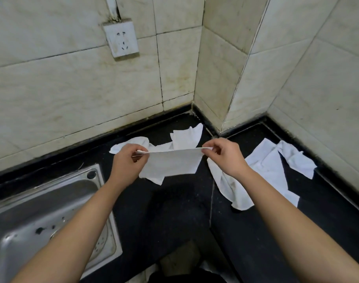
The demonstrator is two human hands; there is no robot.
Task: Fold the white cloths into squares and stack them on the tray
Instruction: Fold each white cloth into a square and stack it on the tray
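A white cloth (pixel 172 163) hangs stretched between my two hands above the black counter (pixel 174 211). My left hand (pixel 127 160) pinches its upper left corner. My right hand (pixel 225 155) pinches the upper right corner, so the top edge runs taut and the rest droops below. Behind it, more white cloths (pixel 186 135) lie crumpled near the wall corner. Another heap of white cloths (pixel 266 166) lies spread on the counter to the right. No tray is in view.
A steel sink (pixel 41 217) fills the lower left, its rim close to my left forearm. Tiled walls close off the back and right, with a wall socket (pixel 121 37) up on the left. A seam runs down the counter's middle.
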